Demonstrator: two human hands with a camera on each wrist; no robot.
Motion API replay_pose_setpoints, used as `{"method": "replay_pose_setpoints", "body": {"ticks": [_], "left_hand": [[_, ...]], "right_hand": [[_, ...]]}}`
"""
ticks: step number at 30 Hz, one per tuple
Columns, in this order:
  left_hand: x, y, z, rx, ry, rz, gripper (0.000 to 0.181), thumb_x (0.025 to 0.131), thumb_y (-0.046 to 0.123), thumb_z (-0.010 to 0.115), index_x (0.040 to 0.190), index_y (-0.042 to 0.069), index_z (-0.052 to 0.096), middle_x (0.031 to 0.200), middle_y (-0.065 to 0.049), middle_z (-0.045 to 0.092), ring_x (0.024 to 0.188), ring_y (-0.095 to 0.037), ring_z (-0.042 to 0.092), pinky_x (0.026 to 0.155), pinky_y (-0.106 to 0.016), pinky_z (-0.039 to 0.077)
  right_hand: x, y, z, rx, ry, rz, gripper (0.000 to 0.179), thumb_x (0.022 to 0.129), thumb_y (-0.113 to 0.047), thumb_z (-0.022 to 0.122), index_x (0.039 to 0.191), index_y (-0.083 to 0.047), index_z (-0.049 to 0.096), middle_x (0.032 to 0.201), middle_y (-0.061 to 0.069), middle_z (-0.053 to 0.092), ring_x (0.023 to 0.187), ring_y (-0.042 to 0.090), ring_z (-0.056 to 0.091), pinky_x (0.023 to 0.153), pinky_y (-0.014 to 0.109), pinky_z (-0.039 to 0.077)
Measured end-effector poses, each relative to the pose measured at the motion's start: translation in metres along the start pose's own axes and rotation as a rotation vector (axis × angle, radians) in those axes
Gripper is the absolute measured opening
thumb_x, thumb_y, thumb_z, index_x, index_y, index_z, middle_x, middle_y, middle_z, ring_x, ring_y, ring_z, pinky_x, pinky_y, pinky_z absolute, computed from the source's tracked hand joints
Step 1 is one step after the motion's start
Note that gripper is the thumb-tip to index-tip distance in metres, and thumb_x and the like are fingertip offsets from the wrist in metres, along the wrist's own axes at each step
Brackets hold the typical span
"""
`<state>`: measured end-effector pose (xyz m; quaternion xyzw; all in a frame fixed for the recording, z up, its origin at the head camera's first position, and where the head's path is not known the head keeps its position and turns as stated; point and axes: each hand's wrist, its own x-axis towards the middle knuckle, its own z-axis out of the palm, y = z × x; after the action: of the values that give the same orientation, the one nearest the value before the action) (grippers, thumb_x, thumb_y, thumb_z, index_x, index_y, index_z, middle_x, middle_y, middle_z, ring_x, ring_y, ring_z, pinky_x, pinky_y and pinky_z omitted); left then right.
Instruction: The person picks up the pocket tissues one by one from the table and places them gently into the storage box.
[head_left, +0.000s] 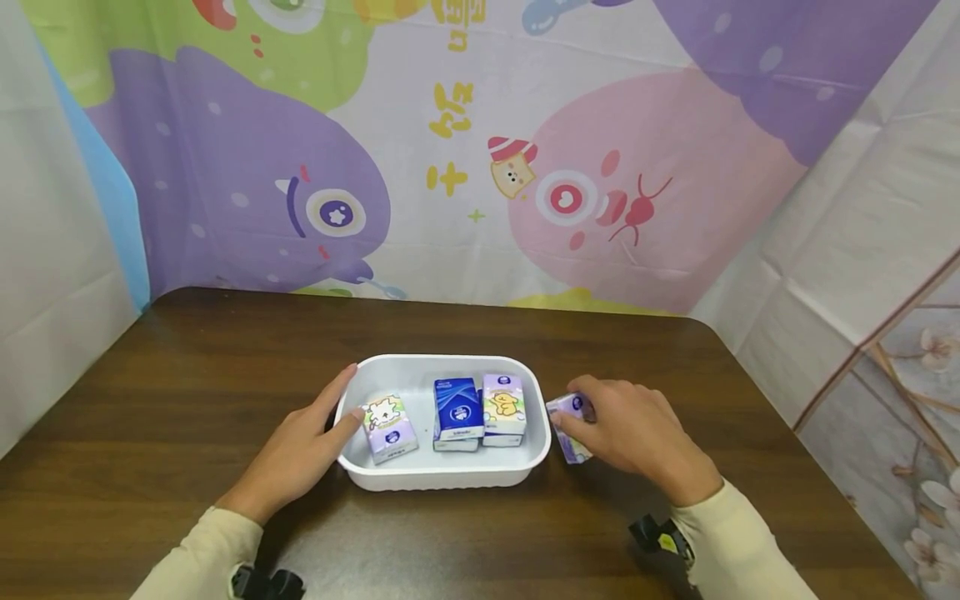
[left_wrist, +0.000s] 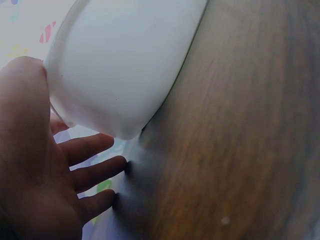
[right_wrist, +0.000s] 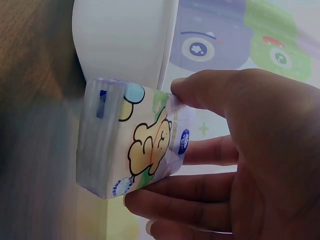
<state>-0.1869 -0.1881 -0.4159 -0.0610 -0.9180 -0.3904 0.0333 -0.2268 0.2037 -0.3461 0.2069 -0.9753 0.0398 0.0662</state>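
Observation:
A white plastic basin (head_left: pixel 442 480) stands on the table. My left hand (head_left: pixel 296 454) grips its left rim, thumb over the edge and fingers outside; in the left wrist view some fingers reach past the basin wall (left_wrist: pixel 120 65). Inside lie a purple tissue pack with a white cartoon (head_left: pixel 390 427) at the left, a dark blue tissue pack (head_left: pixel 458 408) on top of another pack, and a purple tissue pack with a yellow cartoon (head_left: pixel 503 407) at the right. Just outside the right rim, my right hand (head_left: pixel 630 425) pinches another purple tissue pack (right_wrist: pixel 145 140) between thumb and fingers.
The dark brown wooden table (head_left: pixel 465 550) extends around the basin. Behind it hangs a cartoon-printed cloth (head_left: pixel 450 242), with pale cloth (head_left: pixel 825 233) at the right side. Both wrists carry small black cameras (head_left: pixel 660 537).

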Motion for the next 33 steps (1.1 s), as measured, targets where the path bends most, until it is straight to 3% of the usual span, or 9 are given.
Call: {"method": "replay_pose_setpoints", "body": {"ticks": [12, 20, 33], "left_hand": [[-0.0004, -0.0001, 0.0009, -0.006, 0.000, 0.000, 0.065, 0.104, 0.051, 0.045, 0.162, 0.033, 0.020, 0.147, -0.020, 0.049, 0.129, -0.042, 0.051, 0.098, -0.064, 0.040], [0.0000, 0.0005, 0.0004, -0.004, 0.002, 0.000, 0.065, 0.104, 0.051, 0.045, 0.162, 0.032, 0.020, 0.147, -0.021, 0.049, 0.130, -0.042, 0.050, 0.099, -0.065, 0.039], [-0.0001, -0.0006, 0.0007, 0.003, 0.001, 0.005, 0.065, 0.104, 0.051, 0.044, 0.162, 0.032, 0.020, 0.149, -0.018, 0.048, 0.130, -0.042, 0.050, 0.099, -0.064, 0.039]], "right_hand": [[0.0003, 0.0001, 0.0014, 0.031, 0.046, -0.004, 0.046, 0.091, -0.056, 0.067, 0.113, -0.015, 0.070, 0.085, -0.004, 0.068, 0.067, 0.012, 0.057, 0.057, 0.038, 0.048], [0.0018, -0.0013, 0.0018, 0.030, 0.135, 0.015, 0.045, 0.090, -0.051, 0.069, 0.118, -0.017, 0.069, 0.094, -0.002, 0.070, 0.073, 0.017, 0.062, 0.060, 0.045, 0.051], [0.0029, -0.0040, 0.0024, 0.060, 0.152, 0.016, 0.050, 0.091, -0.050, 0.068, 0.126, -0.015, 0.065, 0.105, 0.002, 0.070, 0.082, 0.020, 0.064, 0.067, 0.046, 0.052]]}}
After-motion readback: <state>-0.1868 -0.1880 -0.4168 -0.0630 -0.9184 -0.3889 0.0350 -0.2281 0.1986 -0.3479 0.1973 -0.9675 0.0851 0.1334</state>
